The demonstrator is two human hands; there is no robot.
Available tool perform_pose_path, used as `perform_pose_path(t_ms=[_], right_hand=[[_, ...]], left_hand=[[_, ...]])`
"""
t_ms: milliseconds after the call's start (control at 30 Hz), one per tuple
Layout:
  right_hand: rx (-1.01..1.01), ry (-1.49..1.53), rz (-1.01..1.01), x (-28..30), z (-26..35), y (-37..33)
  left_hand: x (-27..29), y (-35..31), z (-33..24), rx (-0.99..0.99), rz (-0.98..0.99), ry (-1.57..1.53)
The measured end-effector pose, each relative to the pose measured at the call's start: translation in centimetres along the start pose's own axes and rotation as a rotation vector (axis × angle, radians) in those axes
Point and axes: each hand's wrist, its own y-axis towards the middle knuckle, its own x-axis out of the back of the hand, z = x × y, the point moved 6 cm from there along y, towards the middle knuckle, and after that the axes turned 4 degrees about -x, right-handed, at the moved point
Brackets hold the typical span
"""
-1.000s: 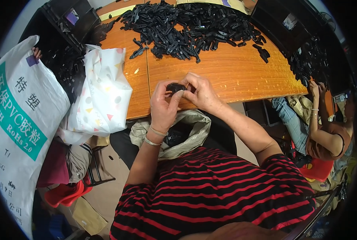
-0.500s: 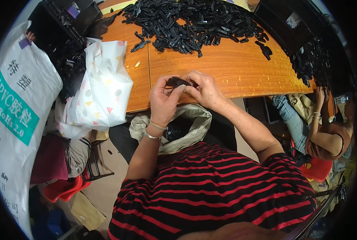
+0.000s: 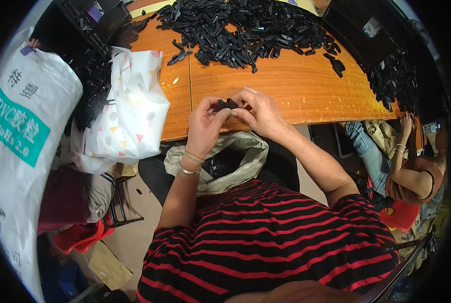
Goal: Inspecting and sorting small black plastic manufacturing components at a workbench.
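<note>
Both hands pinch one small black plastic part (image 3: 226, 104) between thumbs and fingertips, just over the table's near edge. My left hand (image 3: 207, 121) grips its left end, while my right hand (image 3: 256, 110) closes on its right end. The fingers cover much of the part, so its full shape is hidden. Below the hands, an open woven sack (image 3: 253, 164) sits at my lap with dark pieces inside. Farther back on the wooden table (image 3: 266, 93) lies a large heap of similar black plastic parts (image 3: 235, 40).
A white patterned plastic bag (image 3: 134, 108) hangs over the table's left edge. Black crates (image 3: 357, 30) holding more parts stand at both far corners. A large white printed sack (image 3: 28, 126) is at far left. Co-workers sit at left and right (image 3: 412, 177).
The black part has turned between my fingers, now showing a notched edge upward. My hands have otherwise barely moved. The white sack at left has shifted slightly.
</note>
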Motion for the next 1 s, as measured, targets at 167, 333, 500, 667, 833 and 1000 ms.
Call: perform_pose_path(t_ms=[167, 333, 500, 667, 833, 1000], right_hand=[[-0.086, 0.182, 0.063, 0.2, -0.1, -0.1], [-0.114, 0.142, 0.079, 0.3, -1.1, -0.4], [-0.126, -0.143, -0.036, 4.2, -1.0, 0.3], [-0.002, 0.083, -0.043, 1.5, 1.1, 0.2], [0.029, 0.044, -0.075, 0.3, 1.6, -0.2], [0.028, 0.004, -0.071, 0.0, 1.6, -0.3]], left_hand=[[-0.5, 0.2, -0.7, -0.01, 0.061, 0.032], [-0.6, 0.0, 0.0, 0.064, 0.098, 0.102], [2.5, -1.7, 0.8, 0.235, -0.021, 0.132], [0.9, -0.3, 0.1, 0.09, -0.012, 0.022], [0.6, -0.9, -0.8, 0.007, -0.054, 0.029], [0.4, -1.1, -0.8, -0.023, -0.079, 0.034]])
